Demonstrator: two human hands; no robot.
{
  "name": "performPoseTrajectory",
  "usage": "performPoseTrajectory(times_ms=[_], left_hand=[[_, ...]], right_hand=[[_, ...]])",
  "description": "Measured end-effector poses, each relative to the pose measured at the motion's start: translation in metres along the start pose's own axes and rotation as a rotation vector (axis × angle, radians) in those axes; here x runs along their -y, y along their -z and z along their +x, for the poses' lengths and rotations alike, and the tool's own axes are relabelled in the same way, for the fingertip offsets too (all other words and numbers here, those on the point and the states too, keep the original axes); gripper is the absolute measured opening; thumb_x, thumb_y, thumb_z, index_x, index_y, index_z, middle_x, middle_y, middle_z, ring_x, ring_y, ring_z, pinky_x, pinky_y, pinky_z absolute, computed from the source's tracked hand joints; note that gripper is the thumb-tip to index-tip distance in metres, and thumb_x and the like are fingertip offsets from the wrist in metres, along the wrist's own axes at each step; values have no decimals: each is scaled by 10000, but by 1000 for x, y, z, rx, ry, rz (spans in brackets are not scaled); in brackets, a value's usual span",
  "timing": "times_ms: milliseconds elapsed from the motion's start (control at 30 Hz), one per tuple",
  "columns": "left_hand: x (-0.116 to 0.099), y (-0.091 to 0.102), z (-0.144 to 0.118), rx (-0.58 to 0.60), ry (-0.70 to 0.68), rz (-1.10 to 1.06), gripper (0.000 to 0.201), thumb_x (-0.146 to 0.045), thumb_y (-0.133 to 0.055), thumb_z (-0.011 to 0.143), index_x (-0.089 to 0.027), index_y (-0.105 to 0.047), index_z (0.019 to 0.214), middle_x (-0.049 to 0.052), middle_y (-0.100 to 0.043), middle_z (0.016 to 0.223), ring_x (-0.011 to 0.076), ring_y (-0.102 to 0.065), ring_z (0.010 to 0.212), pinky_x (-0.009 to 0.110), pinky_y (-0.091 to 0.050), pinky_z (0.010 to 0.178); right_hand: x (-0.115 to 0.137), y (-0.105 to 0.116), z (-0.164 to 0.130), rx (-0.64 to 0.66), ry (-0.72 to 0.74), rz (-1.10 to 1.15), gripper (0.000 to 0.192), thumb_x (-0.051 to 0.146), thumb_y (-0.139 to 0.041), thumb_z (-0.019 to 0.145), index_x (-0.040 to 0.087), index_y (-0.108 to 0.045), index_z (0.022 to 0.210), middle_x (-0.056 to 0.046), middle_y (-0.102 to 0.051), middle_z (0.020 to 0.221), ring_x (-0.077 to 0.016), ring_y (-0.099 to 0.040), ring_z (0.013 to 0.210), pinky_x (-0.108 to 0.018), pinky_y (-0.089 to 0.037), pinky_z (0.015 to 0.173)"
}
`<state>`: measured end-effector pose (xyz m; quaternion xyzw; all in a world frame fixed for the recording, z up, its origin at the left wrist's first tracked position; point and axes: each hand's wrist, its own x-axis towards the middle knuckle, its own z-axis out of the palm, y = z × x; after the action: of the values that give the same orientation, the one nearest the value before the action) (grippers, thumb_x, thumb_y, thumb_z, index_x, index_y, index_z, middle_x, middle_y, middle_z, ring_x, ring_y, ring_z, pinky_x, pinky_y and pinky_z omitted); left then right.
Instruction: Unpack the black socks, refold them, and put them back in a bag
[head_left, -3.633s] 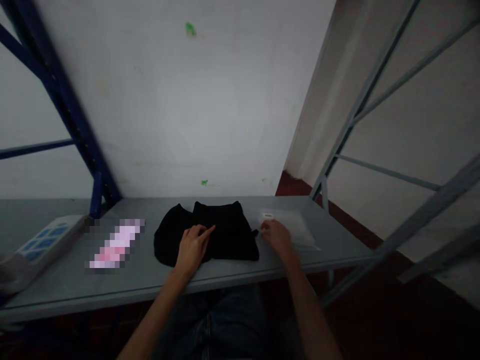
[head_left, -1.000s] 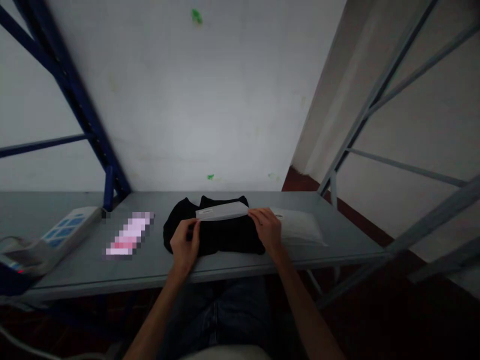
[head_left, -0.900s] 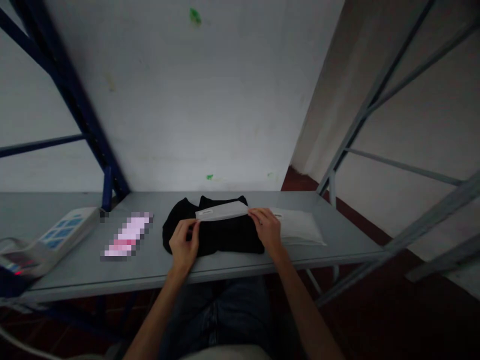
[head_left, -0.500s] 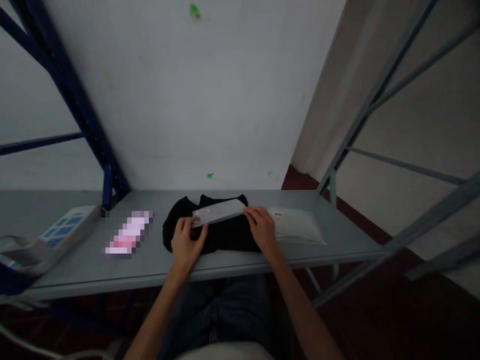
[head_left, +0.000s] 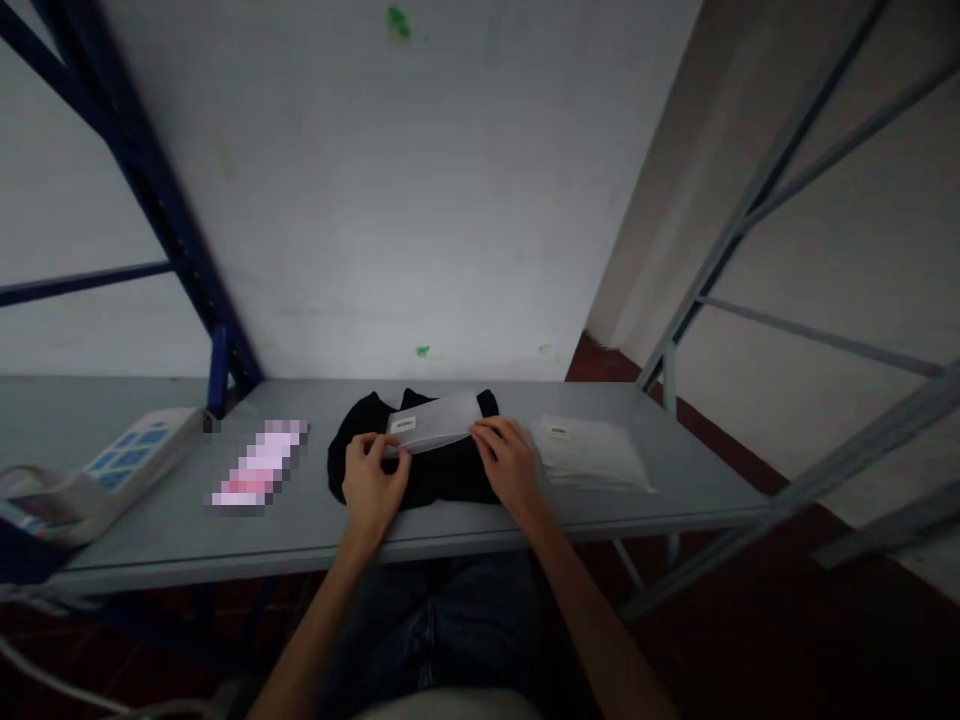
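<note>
A clear, frosted plastic bag with a small white label near its left end lies across a bunched black cloth item, whose exact kind I cannot make out. My left hand pinches the bag's near edge at the left, thumb and fingertips close together. At the bag's right end, my right hand has its fingers closed on the near corner. Both hands rest over the black fabric. Just right of my right hand lies a stack of similar labelled plastic bags.
The grey tabletop runs along a white wall. At the left are a pixelated pink-and-white flat object and a white box with blue squares. A blue metal frame and a grey metal frame flank the table.
My right hand has shifted left along the bag's edge, and the bag's near edge now bows between my hands. Its label shows more fully. The view has shifted slightly.
</note>
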<state>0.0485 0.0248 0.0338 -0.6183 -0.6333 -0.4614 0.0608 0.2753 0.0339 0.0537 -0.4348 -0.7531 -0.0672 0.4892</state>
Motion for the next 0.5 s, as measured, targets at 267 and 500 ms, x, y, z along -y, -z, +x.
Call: performPoseTrajectory(times_ms=[267,500], left_hand=[[-2,-3,-2,-19,-142,46,151,-303,-491,1022,-214,-591,951,68,-613,945,250,-583,950,351,-484,807],[-3,-2,-6,-23,-240,187,207,-166,-492,1007,-204,-694,1033,106,-622,1086,240,-590,1020,294,-472,725]], right_hand=[[18,-8,-1,-20,27,-122,277,150,-557,1001,277,-762,1138,-66,-626,1407,-246,-497,1382,-453,-443,1160],[40,-24,8,26,-78,-197,255,283,-539,1037,238,-754,1167,-118,-429,1617,-310,-326,1515,-554,-353,1198]])
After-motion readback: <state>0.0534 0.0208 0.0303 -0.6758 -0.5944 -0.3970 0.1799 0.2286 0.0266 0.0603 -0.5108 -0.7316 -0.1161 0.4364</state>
